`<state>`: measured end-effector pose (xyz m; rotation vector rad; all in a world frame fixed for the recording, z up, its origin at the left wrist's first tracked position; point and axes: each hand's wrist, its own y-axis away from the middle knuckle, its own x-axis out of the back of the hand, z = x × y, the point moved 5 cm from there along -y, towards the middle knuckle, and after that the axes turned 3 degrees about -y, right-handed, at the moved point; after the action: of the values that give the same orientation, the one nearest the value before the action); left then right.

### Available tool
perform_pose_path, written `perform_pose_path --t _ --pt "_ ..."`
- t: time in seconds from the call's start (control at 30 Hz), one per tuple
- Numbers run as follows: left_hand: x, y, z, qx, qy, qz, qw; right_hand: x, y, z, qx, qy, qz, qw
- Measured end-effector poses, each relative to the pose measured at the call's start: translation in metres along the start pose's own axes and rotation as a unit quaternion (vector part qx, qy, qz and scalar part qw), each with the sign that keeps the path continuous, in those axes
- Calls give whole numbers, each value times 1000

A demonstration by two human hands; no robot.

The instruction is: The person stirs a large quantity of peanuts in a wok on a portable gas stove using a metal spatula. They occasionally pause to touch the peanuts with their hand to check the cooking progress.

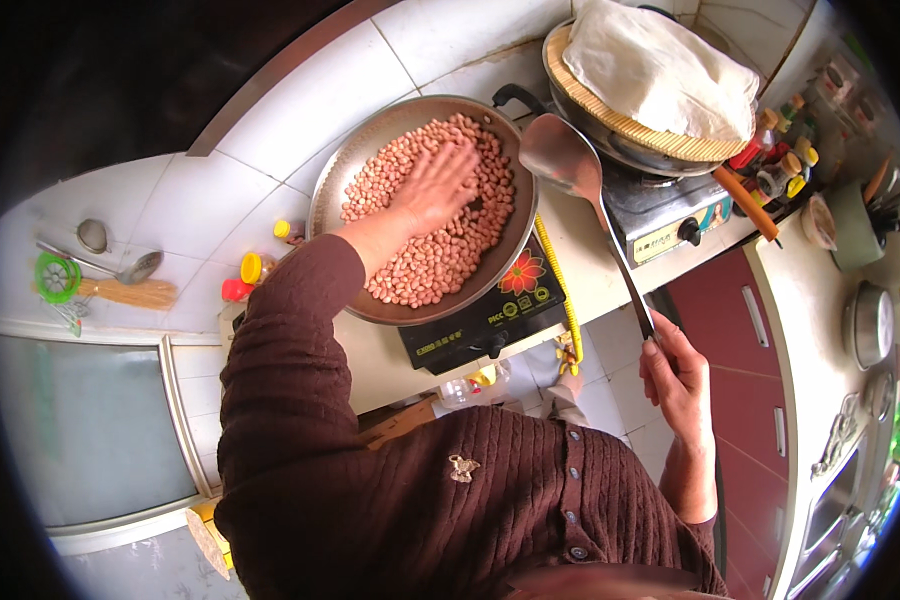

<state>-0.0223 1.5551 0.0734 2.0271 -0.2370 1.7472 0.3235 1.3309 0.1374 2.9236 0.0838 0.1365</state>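
Observation:
A wide frying pan holds a spread of raw-looking pinkish peanuts. My left hand reaches into the pan, its fingers stretched out and lying flat over the peanuts. A bare patch of dark pan bottom shows near the palm. On my right side, my right hand is closed round the handle of a metal spatula. The spatula's broad blade points up and away, just right of the pan's rim. Beneath the pan is a black single-burner stove with a red flower pattern.
Right of the pan, a second stove bears a wok with a woven cover and a white cloth. A yellow hose hangs between the stoves. Condiment bottles crowd the right corner. Strainers and a brush hang at left.

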Motion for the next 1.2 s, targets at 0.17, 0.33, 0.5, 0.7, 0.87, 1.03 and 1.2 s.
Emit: perform_pose_path --t 0.17,0.33,0.5,0.7,0.87,1.03,1.2 --pt "-10 35 -46 85 -22 9 996 5 1 4 -2 -2 7 1000" --pt "-22 85 -24 108 54 -77 990 5 -2 4 2 -8 -5 1000" --pt "-18 78 37 -82 65 -70 992 4 -4 2 2 -9 -1 1000" --pt "-5 8 5 5 -40 -13 999 6 -4 1 -5 -2 3 1000" --pt "-5 26 -60 110 -42 1 993 7 -2 4 -9 -2 7 1000" --pt "-20 79 -48 164 73 -66 982 7 -4 6 -6 -9 -6 1000" --pt "-18 87 13 65 86 -90 990 5 -6 8 -6 -16 -8 1000"
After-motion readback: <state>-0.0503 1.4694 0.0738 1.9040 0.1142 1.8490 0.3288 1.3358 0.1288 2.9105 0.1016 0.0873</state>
